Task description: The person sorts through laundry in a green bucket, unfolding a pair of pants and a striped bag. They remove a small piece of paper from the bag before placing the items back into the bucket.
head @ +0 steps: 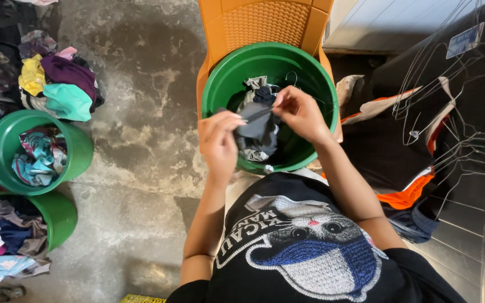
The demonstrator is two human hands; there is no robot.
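- Head view: the left hand [218, 140] pinches the near-left edge of a dark grey garment [257, 130], fingers pressed together on the cloth.
- The right hand [300, 112] pinches the far-right edge of the same garment, thumb and fingertips closed on a fold.
- The garment hangs stretched between both hands, just above the green bucket [220, 84], which sits on an orange plastic chair [265, 22]; more crumpled clothes lie in the bucket beneath it.
- To do this well, I judge both pinches should stay at an edge or seam, pulling evenly so the cloth opens flat rather than twisting.
- Lifting it free of the pile below would keep other pieces from dragging along.
- To the right, wire hangers [450, 112] lie over dark clothes with orange trim [405, 196].
- On the concrete floor [141, 84] at left stand two more green buckets [82, 151] of mixed clothes, with a loose heap [57, 84] beyond.
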